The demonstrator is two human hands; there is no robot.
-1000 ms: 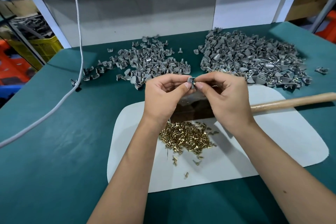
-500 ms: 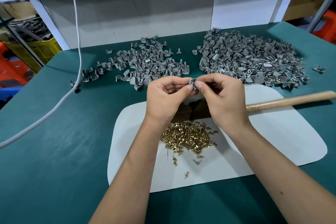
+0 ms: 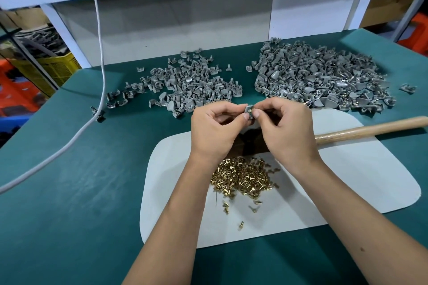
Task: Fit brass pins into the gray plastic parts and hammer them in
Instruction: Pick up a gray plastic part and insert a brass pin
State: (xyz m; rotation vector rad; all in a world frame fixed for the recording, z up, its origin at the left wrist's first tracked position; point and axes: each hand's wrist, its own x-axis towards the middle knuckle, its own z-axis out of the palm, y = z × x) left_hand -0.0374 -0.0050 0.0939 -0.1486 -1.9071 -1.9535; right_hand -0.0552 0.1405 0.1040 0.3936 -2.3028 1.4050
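Observation:
My left hand (image 3: 215,131) pinches a small gray plastic part (image 3: 248,109) between thumb and fingers, held above the white mat (image 3: 361,180). My right hand (image 3: 287,129) meets it from the right and pinches a brass pin (image 3: 251,110) at the part. Below my wrists a heap of brass pins (image 3: 243,177) lies on the mat, with a few strays nearer me. A wooden hammer handle (image 3: 370,131) lies on the mat to the right; its head is hidden behind my right hand.
Two heaps of gray plastic parts lie at the back of the green table: a smaller left heap (image 3: 185,85) and a larger right heap (image 3: 324,78). A white cable (image 3: 97,53) hangs down on the left. A dark block (image 3: 249,143) sits under my hands.
Both hands have stayed together at the gray part with only small finger movements. The camera view has shifted slightly.

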